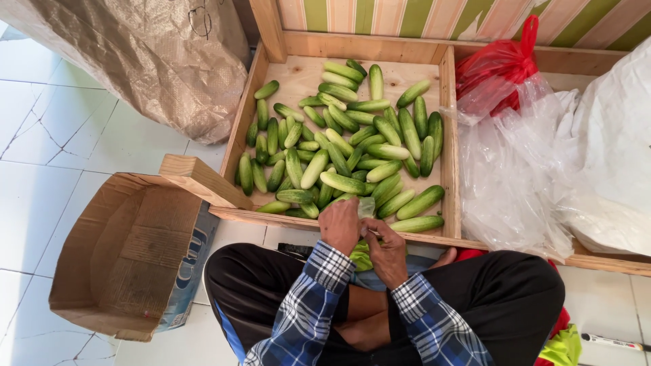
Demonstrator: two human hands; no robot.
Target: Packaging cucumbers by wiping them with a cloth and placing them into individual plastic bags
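nearest the camera, plaid sleeves (308, 298) lie over crossed legs in black trousers. the left hand (340, 226) and right hand (386, 252) meet at the crate's front edge, both curled shut on a thin clear plastic bag (366, 207) between them; what, if anything, is inside it is hard to make out. just beyond, the wooden crate (449, 135) holds a heap of cucumbers (342, 146). an empty cardboard box (129, 254) sits to the left, clear and red bags (508, 142) to the right.
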